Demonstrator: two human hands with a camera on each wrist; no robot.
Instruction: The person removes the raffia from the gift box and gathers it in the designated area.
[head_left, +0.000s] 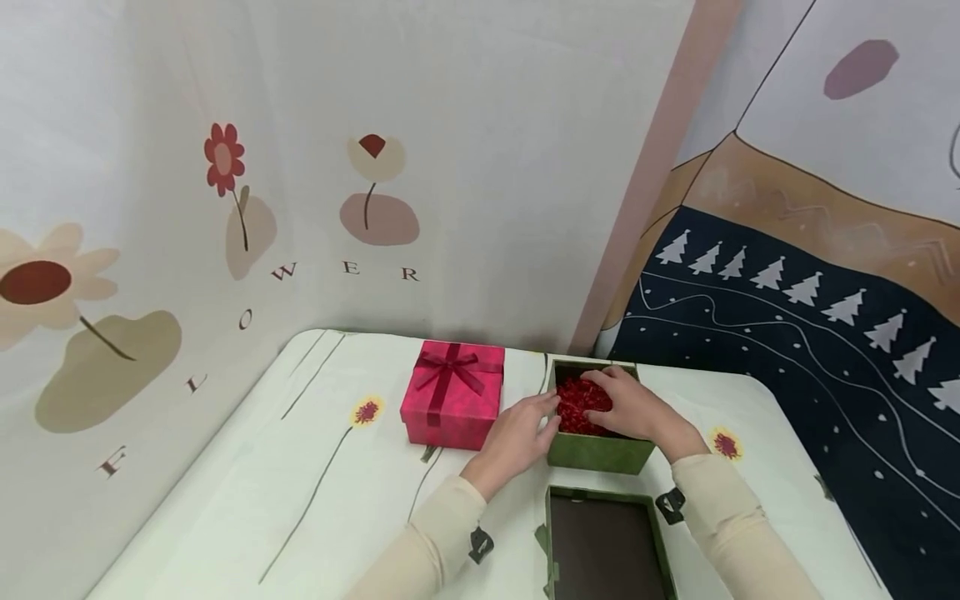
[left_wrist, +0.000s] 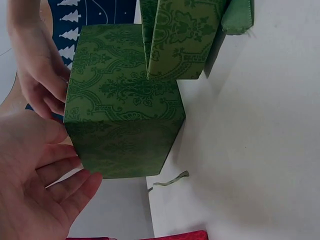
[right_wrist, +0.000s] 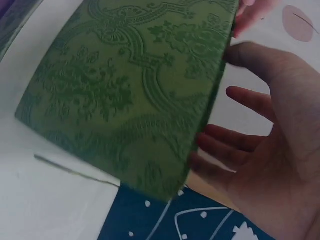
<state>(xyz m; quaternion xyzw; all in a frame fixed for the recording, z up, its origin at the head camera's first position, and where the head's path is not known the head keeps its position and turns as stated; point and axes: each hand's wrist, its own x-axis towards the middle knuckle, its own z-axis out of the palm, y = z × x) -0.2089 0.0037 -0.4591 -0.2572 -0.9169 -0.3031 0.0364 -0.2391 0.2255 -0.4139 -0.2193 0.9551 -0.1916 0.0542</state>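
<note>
A green patterned box (head_left: 600, 455) stands open on the table, with red shredded paper (head_left: 576, 407) inside. My right hand (head_left: 636, 408) reaches over its right rim, fingers spread and bent loosely at the shreds. In the right wrist view, the right hand's (right_wrist: 285, 135) fingertips lie at the rim; what they touch inside is hidden. My left hand (head_left: 517, 440) is at the box's left rim. The left wrist view shows that hand (left_wrist: 42, 175) with relaxed fingers against the box's (left_wrist: 125, 150) side, gripping nothing visible.
A pink gift box (head_left: 453, 417) with a dark red bow stands left of the green box. Nearer me lies an open green piece (head_left: 611, 546) with a dark inside, perhaps the lid. The white flowered cloth (head_left: 300, 467) covers the table; printed fabric (head_left: 510, 167) hangs behind.
</note>
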